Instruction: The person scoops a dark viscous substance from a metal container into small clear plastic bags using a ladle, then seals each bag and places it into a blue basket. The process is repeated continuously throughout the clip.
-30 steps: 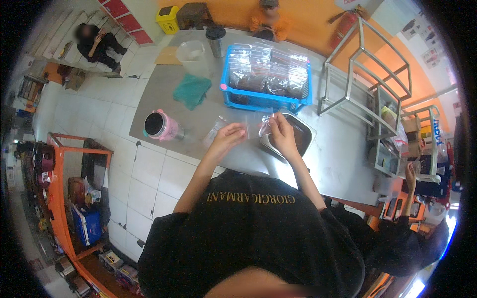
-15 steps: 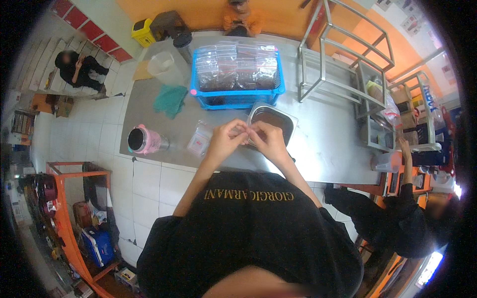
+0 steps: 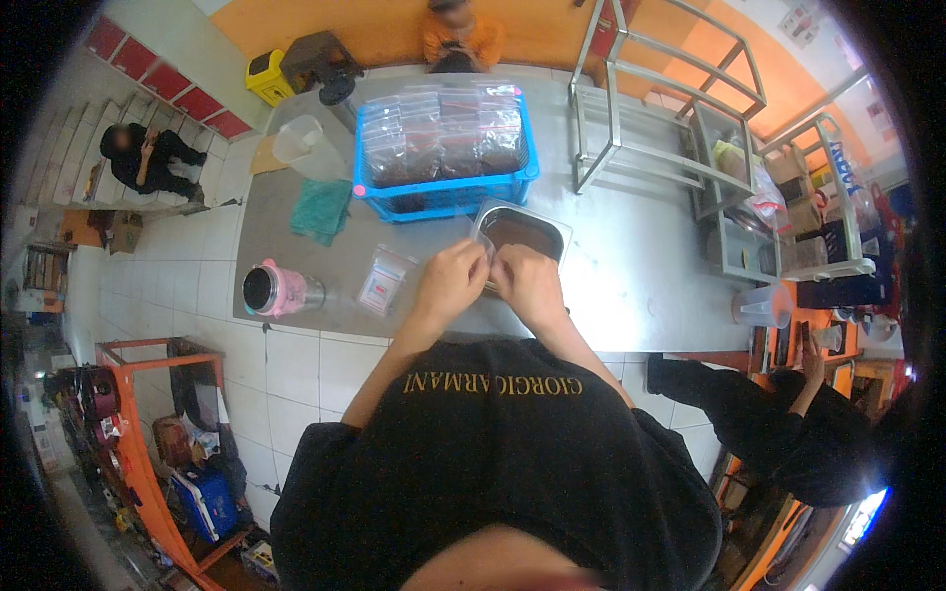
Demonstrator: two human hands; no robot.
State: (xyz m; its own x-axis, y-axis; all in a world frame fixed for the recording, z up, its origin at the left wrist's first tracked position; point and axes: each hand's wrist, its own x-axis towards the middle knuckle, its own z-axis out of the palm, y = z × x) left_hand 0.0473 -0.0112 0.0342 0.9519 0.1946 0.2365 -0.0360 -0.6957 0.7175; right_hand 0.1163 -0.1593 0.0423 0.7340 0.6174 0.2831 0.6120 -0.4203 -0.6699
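Close together over the near edge of a steel pan (image 3: 562, 239), my left hand (image 3: 451, 284) and my right hand (image 3: 530, 286) pinch a small clear plastic bag (image 3: 480, 234). Only a thin part of that bag shows above my fingers. Dark brown contents (image 3: 522, 232) lie in the pan. Beside my left hand, a small stack of clear zip bags (image 3: 382, 280) rests on the table. Beyond the pan stands a blue basket (image 3: 463, 203) holding rows of zip bags with dark brown contents (image 3: 448, 148).
On the steel table (image 3: 631, 286) are a pink-sleeved flask (image 3: 286, 289), a green cloth (image 3: 319, 211), a clear pitcher (image 3: 305, 148) and a dark tumbler (image 3: 338, 96). A metal frame rack (image 3: 616, 128) stands far right. A co-worker (image 3: 788, 433) reaches in at right; a clear bucket (image 3: 764, 307) sits nearby.
My fingertips have turned forward and the clear bag shows above them now. The whole view has shifted slightly. At right, the co-worker's arm has come lower and holds a pale cup-like thing.
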